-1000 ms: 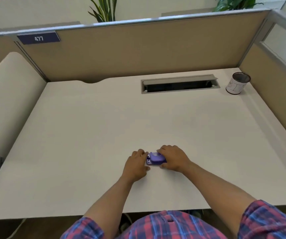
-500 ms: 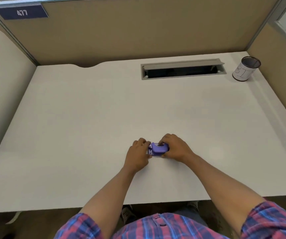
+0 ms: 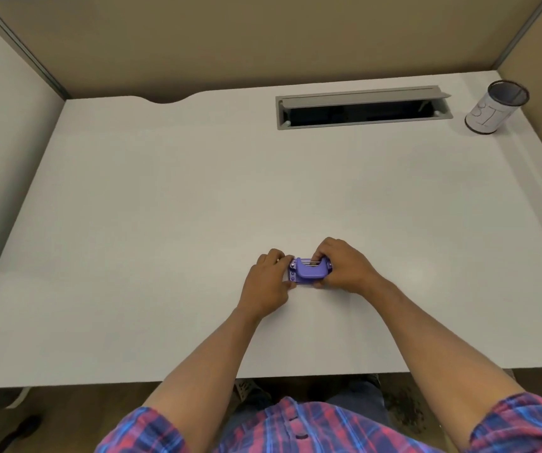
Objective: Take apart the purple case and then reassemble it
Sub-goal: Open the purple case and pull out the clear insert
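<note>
A small purple case [image 3: 309, 272] lies on the white desk [image 3: 165, 207], near its front edge and a little right of centre. My left hand [image 3: 268, 281] grips the case's left end, fingers curled over the far corner. My right hand [image 3: 341, 266] holds the right end, with a fingertip on the far top edge. A rounded purple cover shows on top, with a thin metal pin visible along its far side. The case's right end is hidden under my right hand.
A grey cable slot [image 3: 361, 107] with a raised flap is set into the desk at the back. A mesh pen cup [image 3: 495, 107] wrapped in white paper stands at the back right corner. Tan partition walls [image 3: 263, 37] close off the back and right.
The camera has tilted down, so the desk fills more of the view. Both hands stay on the case in the same spot, and my right fingers have shifted onto its far top edge.
</note>
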Motion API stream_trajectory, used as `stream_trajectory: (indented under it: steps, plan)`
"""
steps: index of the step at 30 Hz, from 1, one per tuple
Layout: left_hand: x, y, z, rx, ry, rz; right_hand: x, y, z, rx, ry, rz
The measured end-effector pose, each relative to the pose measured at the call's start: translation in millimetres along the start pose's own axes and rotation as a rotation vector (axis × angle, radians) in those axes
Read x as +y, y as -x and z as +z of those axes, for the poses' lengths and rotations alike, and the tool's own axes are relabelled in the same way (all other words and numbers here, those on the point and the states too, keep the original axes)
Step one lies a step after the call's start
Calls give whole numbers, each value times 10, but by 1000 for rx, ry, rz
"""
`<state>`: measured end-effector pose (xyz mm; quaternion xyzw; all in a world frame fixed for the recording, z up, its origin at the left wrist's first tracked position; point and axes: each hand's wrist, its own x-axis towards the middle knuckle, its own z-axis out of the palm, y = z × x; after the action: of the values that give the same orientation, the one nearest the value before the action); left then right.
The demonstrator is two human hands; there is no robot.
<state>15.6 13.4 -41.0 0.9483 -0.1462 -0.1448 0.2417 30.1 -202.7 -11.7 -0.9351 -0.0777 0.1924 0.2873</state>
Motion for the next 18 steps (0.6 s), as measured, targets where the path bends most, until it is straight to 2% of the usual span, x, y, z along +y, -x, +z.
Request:
stream_trajectory:
  steps: [5,9,14,18]
  plan:
    - [16,9,-47,-32,49,-29,-51,43,-38,-23,37,-11]
    - [14,-4,-117,-71,179,-64,-52,60,-86,-42,57,-16]
    - [17,-71,-246,-109,481,-173,-55,47,-182,-21,60,-34]
    - [53,-84,-372,-181,825,-225,-70,20,-323,12,25,-46]
